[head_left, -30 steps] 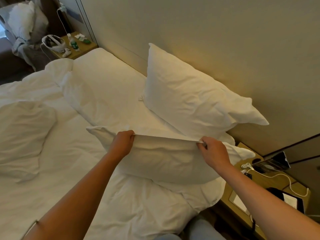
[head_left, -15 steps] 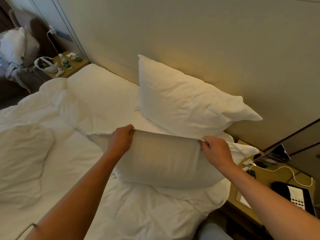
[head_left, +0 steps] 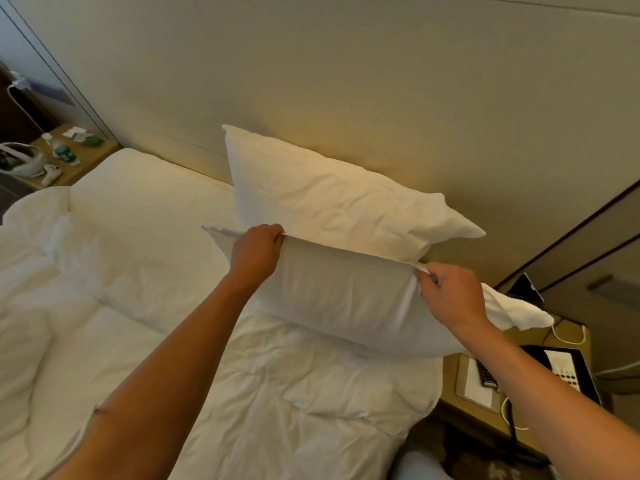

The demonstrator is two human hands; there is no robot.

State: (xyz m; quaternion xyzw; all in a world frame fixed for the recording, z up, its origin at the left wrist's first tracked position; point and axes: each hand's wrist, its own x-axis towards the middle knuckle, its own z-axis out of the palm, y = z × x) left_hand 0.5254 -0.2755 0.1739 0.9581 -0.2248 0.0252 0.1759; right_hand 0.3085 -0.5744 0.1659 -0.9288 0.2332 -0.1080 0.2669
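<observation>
As 2 hands (head_left: pixel 255 252) (head_left: pixel 452 297) pinch the pillow (head_left: pixel 346 306), bottle label (head_left: pixel 64 154) blurs.

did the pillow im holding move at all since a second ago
Yes. The held pillow has come up and back: its top edge now overlaps the lower part of the upright pillow, which it barely reached before.

Single wide head camera, high, close, facing forward-down across bed (head_left: pixel 138 202) toward headboard wall (head_left: pixel 381 81).
</observation>
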